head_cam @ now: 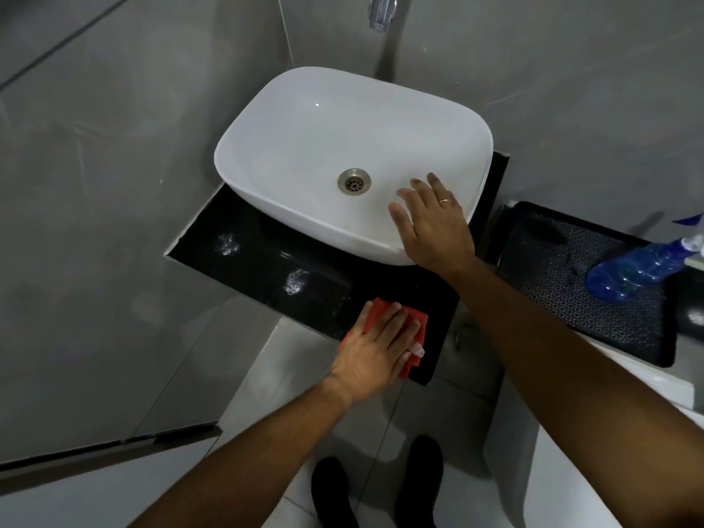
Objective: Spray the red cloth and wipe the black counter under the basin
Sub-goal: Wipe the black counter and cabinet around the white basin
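My left hand point(375, 350) lies flat on the red cloth point(413, 322), pressing it onto the front right part of the black counter point(266, 253). Two white foamy spray patches sit on the counter to the left of the cloth. The white basin point(304, 146) stands on the counter. My right hand point(434, 222) rests with fingers spread on the basin's near right rim and holds nothing. The blue spray bottle point(640, 268) leans on a black mat at the right, away from both hands.
A black patterned mat point(571, 306) covers a white surface to the right of the counter. A chrome tap point(382, 11) sticks out of the grey wall above the basin. Grey tiled walls close in on the left. My dark shoes stand on the pale floor below.
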A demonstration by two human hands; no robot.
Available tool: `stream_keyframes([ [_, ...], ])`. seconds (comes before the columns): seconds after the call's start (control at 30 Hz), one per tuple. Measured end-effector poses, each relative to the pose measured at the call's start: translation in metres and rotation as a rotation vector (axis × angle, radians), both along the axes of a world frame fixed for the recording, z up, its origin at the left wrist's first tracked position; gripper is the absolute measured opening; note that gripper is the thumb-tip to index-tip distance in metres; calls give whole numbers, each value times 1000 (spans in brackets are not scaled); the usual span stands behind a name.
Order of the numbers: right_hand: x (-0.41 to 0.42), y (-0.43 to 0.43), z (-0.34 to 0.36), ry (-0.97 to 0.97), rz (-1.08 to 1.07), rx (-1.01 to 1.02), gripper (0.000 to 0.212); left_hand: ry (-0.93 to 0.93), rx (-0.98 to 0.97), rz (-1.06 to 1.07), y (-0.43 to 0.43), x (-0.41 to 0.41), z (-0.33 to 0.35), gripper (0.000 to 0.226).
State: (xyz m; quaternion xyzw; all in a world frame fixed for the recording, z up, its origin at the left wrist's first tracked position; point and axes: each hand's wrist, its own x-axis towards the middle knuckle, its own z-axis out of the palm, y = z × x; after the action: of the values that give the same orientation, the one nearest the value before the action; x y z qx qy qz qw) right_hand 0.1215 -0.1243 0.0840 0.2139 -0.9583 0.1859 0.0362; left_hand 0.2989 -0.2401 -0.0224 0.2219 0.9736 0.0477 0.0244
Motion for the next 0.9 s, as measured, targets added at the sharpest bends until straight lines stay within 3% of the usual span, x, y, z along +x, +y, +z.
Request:
stream_keyframes([
  [0.23, 6, 0, 3, 11, 26, 74, 61, 143, 68, 45, -62, -20, -1, 44],
  [0.53, 16, -61, 16, 110, 110, 49, 73, 56, -59, 157, -160, -44, 14, 50],
  [0.9, 0, -143, 11, 106, 250, 206, 77, 62, -64, 255, -250, -63, 6, 52],
])
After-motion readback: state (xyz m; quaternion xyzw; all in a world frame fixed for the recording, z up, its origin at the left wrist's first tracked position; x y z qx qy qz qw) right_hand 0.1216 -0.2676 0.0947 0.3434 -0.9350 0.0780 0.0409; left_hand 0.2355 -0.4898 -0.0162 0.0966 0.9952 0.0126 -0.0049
